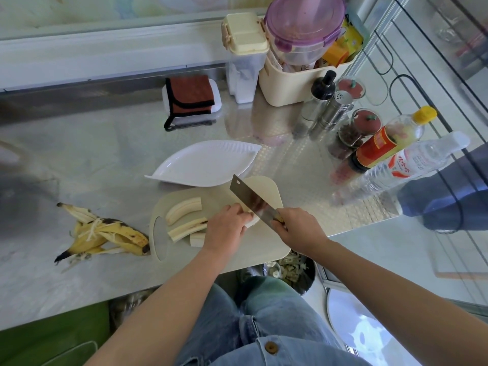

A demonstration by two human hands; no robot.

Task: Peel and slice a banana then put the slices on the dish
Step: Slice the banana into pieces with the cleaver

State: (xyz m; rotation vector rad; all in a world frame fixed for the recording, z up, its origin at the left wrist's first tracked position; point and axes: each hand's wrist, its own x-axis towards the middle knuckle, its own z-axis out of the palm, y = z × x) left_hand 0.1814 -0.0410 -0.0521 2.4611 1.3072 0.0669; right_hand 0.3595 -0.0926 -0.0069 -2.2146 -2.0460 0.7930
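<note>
Head view: my left hand [224, 226] gripped the banana piece [253, 223] steady so my right hand [298, 228], clutching the knife [248, 197], could slice cleanly.

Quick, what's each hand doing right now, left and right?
Left hand: fingers curled on a banana piece, holding it on the cutting board.
Right hand: grip closed round the cleaver by its handle, blade at that piece.

countertop [79, 159]: pale, glossy, daylight glare | far edge: grey metal strip [79, 101] under white ledge [105, 54] | right edge: glass panels [427, 56], dark lines | floor [390, 249]: pale
</note>
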